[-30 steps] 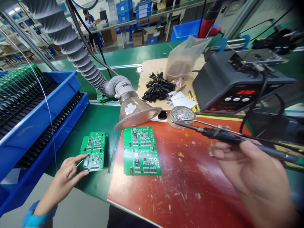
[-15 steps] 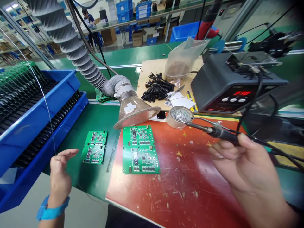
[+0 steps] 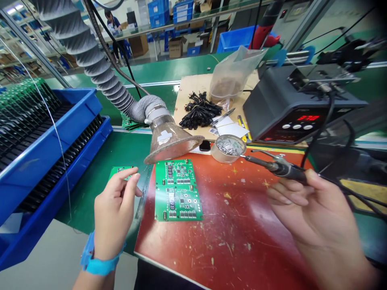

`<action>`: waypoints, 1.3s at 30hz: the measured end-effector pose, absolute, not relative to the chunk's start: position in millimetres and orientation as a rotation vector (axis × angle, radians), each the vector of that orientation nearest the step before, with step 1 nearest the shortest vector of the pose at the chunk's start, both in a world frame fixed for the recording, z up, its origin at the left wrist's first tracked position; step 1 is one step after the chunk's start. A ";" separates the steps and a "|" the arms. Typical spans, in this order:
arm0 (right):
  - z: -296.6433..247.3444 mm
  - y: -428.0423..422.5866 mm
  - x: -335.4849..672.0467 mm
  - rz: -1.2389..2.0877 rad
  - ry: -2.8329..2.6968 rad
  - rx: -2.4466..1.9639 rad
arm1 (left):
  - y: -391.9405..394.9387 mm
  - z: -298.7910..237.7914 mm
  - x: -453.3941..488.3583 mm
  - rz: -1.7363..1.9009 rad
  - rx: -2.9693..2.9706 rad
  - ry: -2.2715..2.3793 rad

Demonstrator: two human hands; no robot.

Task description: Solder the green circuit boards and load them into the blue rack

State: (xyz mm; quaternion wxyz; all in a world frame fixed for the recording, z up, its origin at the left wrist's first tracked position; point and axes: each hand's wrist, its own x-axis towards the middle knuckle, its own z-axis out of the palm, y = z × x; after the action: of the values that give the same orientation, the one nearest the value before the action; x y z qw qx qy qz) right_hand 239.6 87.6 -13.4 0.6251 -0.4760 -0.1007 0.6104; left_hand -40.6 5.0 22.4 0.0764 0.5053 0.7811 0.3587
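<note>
My right hand is closed round the handle of a soldering iron. The iron's tip points left, close to a round dish of solder scraps. A large green circuit board lies flat on the red mat between my hands. My left hand, with a blue strap at the wrist, hovers over a smaller green board and hides most of it. Its fingers are bent and pressed together towards the thumb. What they pinch, if anything, I cannot make out. A thin solder wire hangs down at the left.
A clear fume hood on a grey hose hangs just behind the large board. A soldering station stands at the right. Blue bins of boards fill the left. Black connectors and a plastic bag lie on cardboard behind.
My left hand let go of the small board's edge, drew back with fingers apart, then came forward over that board with fingers closed. The iron's tip has dropped slightly off the dish.
</note>
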 end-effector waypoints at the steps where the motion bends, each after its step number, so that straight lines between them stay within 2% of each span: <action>1: -12.3 87.5 239.0 1.408 -0.204 -1.089 | 5.0 24.2 -38.8 1.073 1.508 2.362; 9: -11.3 88.5 236.7 1.539 -0.003 -1.077 | 0.0 21.3 -40.1 1.048 1.538 2.340; 21: -14.9 88.9 238.0 1.574 0.010 -1.080 | 5.5 9.8 -37.6 1.339 1.652 2.335; 33: -23.4 85.3 235.8 1.464 -0.495 -1.212 | 41.3 -0.6 -16.7 1.141 2.380 2.051; 39: -29.8 84.6 226.2 1.389 -0.740 -1.263 | 52.8 -5.0 -10.6 1.050 2.423 1.972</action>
State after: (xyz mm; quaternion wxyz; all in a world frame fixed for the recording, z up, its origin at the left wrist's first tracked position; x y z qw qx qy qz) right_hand 226.2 84.6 -29.8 0.5328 -0.5295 -0.3102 0.5827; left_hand -10.6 52.8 -5.0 -0.0770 0.7331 0.5964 0.3177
